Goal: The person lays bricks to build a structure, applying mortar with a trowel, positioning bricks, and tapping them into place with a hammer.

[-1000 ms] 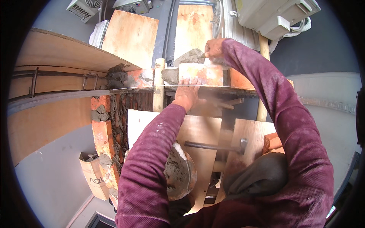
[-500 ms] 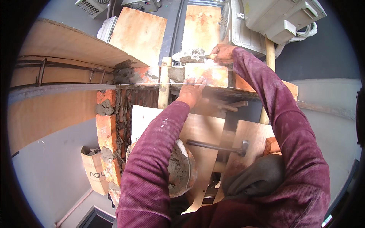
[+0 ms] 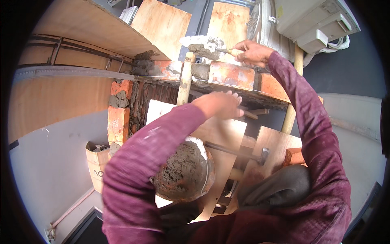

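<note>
My right hand (image 3: 254, 54) grips the pale handle of a trowel (image 3: 234, 52), whose mortar-loaded blade (image 3: 204, 48) is tilted above a row of bricks on a wall. Below it lies an orange brick (image 3: 231, 76), with grey mortar (image 3: 200, 71) to its left and a thin white line stretched along the course. My left hand (image 3: 221, 103), slightly blurred, hovers just below that brick with fingers apart and nothing visible in it. Near my left forearm, a round bucket (image 3: 180, 177) holds wet mortar. A long-handled hammer (image 3: 243, 153) lies on the boards beneath my hands.
Plywood boards (image 3: 160, 22) and outdoor air-conditioning units (image 3: 308, 16) are beyond the wall. Bamboo poles (image 3: 184, 91) cross it upright. A short brick column (image 3: 118, 122) and a paper sack (image 3: 95, 162) stand left; loose bricks (image 3: 293, 156) sit by my right knee.
My left hand has come off the brick, downward and to the right, uncovering more of the bucket. My right hand and trowel have moved right, and the view has shifted.
</note>
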{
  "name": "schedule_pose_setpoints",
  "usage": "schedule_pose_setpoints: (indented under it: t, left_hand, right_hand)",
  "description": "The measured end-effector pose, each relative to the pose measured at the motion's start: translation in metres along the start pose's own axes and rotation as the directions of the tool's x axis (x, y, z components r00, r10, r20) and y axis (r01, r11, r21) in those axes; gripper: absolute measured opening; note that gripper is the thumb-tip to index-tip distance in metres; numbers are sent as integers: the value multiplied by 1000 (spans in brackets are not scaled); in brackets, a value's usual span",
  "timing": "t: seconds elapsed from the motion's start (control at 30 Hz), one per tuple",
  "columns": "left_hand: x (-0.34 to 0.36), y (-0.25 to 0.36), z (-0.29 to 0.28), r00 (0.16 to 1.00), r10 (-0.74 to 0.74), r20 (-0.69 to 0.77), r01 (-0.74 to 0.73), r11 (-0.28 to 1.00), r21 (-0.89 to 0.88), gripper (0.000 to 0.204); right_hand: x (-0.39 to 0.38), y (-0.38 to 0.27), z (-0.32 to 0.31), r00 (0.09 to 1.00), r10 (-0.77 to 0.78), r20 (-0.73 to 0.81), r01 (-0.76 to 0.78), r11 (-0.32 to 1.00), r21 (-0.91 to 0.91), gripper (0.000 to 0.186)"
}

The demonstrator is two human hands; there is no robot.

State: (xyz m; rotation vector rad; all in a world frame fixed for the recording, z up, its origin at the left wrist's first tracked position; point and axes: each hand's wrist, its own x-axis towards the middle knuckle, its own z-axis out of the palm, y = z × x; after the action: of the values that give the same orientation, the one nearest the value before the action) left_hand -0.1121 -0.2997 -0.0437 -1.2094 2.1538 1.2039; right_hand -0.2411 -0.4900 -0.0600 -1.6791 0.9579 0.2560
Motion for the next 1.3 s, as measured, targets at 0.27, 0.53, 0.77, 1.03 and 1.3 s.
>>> schedule_pose_setpoints:
  t: [0.27, 0.53, 0.77, 1.03, 1.3]
  left_hand:
    - [-255, 34, -12, 981, 2, -194, -37, 984, -174, 71]
    - [-378, 50, 119, 720, 93, -688, -563, 658, -500, 87]
    - [-376, 53, 179, 282, -561, -778, -680, 456, -575, 64]
    - [-361, 20, 240, 41, -744, -667, -650, 487, -583, 83]
    - [-363, -2, 175, 465, 166, -870, -792, 516, -325, 93]
  right_hand:
    - [-51, -32, 15, 972, 46, 230, -58, 997, 44, 17]
    - [1, -110, 88, 997, -21, 74, 50, 905, -422, 24]
    - [67, -69, 154, 859, -495, -132, 93, 404, -910, 25]
    - [-124, -117, 75, 943, -325, -72, 69, 403, -913, 28]
    - [-110, -28, 173, 979, 205, 13, -30, 202, -979, 36]
